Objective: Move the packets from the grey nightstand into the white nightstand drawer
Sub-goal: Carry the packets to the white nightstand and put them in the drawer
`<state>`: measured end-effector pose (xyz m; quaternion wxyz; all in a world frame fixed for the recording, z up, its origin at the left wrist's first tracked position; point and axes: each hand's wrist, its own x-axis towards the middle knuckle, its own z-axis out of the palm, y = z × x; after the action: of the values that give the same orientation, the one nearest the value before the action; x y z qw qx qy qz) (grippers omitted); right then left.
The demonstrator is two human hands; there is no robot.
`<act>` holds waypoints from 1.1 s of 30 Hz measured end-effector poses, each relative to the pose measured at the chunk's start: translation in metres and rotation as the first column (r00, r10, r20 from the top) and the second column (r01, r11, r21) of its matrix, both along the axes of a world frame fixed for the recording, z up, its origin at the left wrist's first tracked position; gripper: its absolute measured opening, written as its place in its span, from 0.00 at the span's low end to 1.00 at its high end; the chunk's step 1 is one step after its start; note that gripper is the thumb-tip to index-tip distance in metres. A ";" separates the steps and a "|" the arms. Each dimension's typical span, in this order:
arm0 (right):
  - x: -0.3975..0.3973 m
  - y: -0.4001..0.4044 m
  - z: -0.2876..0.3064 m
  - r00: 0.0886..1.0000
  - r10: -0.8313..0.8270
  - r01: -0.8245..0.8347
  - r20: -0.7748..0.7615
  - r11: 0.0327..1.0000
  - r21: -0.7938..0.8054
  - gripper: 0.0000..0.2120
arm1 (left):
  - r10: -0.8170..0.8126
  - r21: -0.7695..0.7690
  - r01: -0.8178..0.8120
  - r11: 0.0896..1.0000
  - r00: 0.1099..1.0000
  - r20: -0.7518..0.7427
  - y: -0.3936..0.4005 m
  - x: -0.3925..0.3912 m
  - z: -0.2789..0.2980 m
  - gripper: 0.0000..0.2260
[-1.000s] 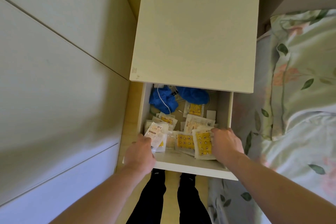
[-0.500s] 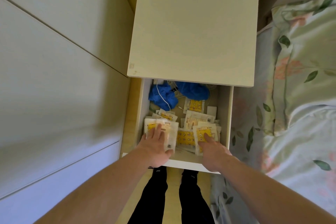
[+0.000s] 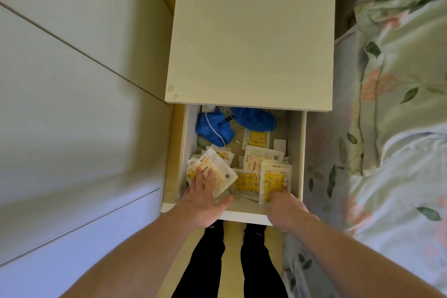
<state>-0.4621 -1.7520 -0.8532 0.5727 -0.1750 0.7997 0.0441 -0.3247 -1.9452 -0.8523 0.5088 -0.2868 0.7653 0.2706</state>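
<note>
Head view, looking straight down: the left hand (image 3: 204,197) lies flat with its fingers straight, pressing on a pale packet (image 3: 212,172) at the near left of the open drawer (image 3: 301,152); the right hand (image 3: 284,203) rests on a yellow packet (image 3: 274,181) at the near right, fingers bent down over it, and I cannot tell if it is pinching the packet or only pushing it; the packets look thin, light and bendy, like small sealed plastic bags, and shiny, so they may slide over each other; I think the best place to take one is by a flat edge or corner, thumb on top and fingers under, not by squeezing the middle; more packets (image 3: 246,182) lie in a loose pile between the two hands and just past the fingertips, so they are already inside the white nightstand drawer; the drawer walls stand close beside each hand, so there is little room to slide sideways, and up is the easy way out; past the fingers lie blue cloth (image 3: 214,126) and a thin white cable (image 3: 212,128) that could snag; farther on, the white nightstand top (image 3: 251,31) hangs over the back of the drawer, so a hand reaching deep could bump its edge; a bed (image 3: 399,128) sits close on the right-hand side.
</note>
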 end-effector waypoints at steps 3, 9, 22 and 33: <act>0.001 -0.001 0.001 0.999 -0.034 0.034 0.015 0.999 -0.004 0.13 | -0.026 -0.015 0.026 1.000 1.000 0.010 0.002 0.002 0.000 0.45; 0.004 -0.011 0.008 0.994 -0.103 0.102 -0.035 0.994 -0.033 0.28 | 0.019 -0.067 -0.020 0.998 1.000 -0.013 0.005 0.018 -0.004 0.47; 0.007 -0.049 0.024 0.961 -0.261 0.274 0.087 0.930 -0.244 0.39 | 0.336 -0.113 -0.347 0.931 0.936 -0.102 0.009 -0.001 -0.002 0.36; 0.021 -0.108 -0.024 0.723 -0.599 0.667 0.343 0.734 -0.125 0.25 | 0.059 -0.133 -0.073 0.988 0.992 -0.109 -0.002 0.008 0.001 0.34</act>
<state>-0.4415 -1.8598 -0.8773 0.6340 0.0386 0.7207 -0.2777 -0.3171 -1.9476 -0.8517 0.4379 -0.3315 0.7977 0.2491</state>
